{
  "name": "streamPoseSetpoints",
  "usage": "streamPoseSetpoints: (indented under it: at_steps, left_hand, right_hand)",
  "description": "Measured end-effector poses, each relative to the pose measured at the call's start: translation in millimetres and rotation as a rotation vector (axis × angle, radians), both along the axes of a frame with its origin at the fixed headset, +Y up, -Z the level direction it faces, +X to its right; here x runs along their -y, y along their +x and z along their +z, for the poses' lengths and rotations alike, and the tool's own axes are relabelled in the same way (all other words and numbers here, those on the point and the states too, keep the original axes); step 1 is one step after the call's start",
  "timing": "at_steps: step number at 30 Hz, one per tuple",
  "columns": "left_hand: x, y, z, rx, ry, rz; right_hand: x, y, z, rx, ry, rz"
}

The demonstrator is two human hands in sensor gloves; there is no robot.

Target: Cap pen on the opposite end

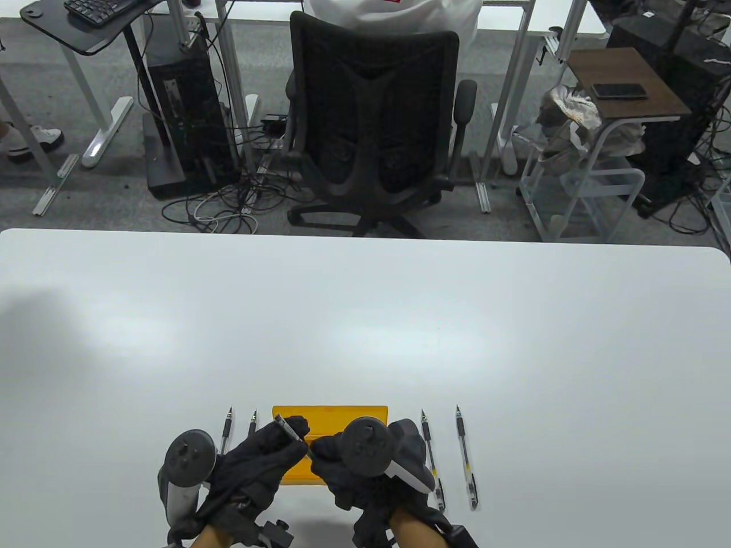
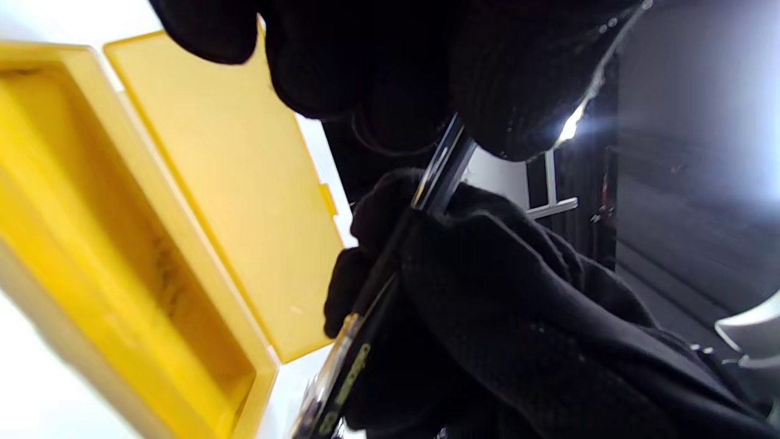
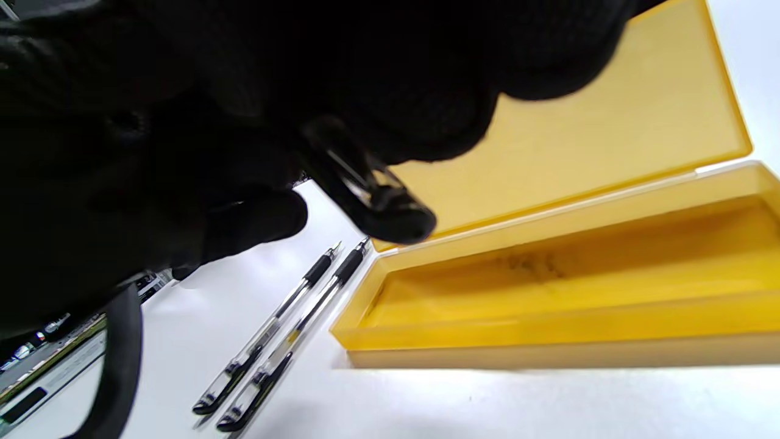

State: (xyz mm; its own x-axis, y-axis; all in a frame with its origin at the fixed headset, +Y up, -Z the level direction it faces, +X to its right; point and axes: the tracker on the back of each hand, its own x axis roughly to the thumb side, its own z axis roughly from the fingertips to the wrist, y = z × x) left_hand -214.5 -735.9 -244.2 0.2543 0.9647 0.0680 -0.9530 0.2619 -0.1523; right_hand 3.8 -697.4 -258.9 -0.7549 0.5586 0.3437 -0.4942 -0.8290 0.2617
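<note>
- The pen (image 1: 292, 435) is being held in the air above the yellow case (image 1: 297, 472), tilted, its far end pointing up and away to the left.
- The left hand (image 1: 257, 462) is gripping the pen's barrel, fingers wrapped round it.
- The right hand (image 1: 365, 462) is pinching a dark cap (image 3: 365, 195) with its clip showing, close by the pen's near end; whether cap and pen are touching, I cannot tell.
- The case is lying open on the tabletop (image 1: 365, 319), lid (image 3: 585, 122) flat behind the tray.
- Two pens (image 1: 225, 431) are lying left of the case, two more pens (image 1: 465, 456) to its right, all roughly parallel.
</note>
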Motion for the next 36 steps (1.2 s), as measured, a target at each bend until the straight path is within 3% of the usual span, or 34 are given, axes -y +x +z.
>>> streamPoseSetpoints:
  at_steps: [2, 5, 8, 10, 18, 22, 26, 30, 33, 36]
  left_hand:
    - [-4, 0, 0, -0.001, 0.039, 0.015]
    - [-10, -7, 1, -0.038, 0.098, 0.022]
    - [-9, -14, 1, -0.050, 0.085, 0.107]
    - [-9, -15, 2, -0.042, 0.080, 0.152]
    - [-16, -6, 5, 0.041, 0.091, 0.095]
    - [-24, -7, 5, -0.070, 0.165, 0.000]
    - [-36, -9, 2, -0.157, 0.217, -0.034]
    - [-41, -56, -2, -0.415, 0.252, -0.070]
    - [-39, -59, 2, -0.330, 0.331, -0.198]
    - [-45, -44, 4, -0.198, 0.423, -0.409]
  right_hand:
    - [2, 2, -3, 0.002, -0.061, -0.047]
    - [10, 6, -8, -0.066, -0.314, -0.113]
    - [17, 10, -13, -0.039, -0.400, -0.274]
    - [17, 9, -13, -0.074, -0.463, -0.292]
    - [17, 6, -12, 0.038, -0.408, -0.293]
    - [12, 8, -10, 0.053, -0.371, -0.290]
    - [-6, 6, -7, 0.084, -0.230, -0.304]
    - [-5, 30, -10, 0.142, -0.154, -0.128]
    - [-3, 47, -19, 0.335, -0.117, -0.248]
    - [-3, 48, -16, 0.326, -0.051, -0.204]
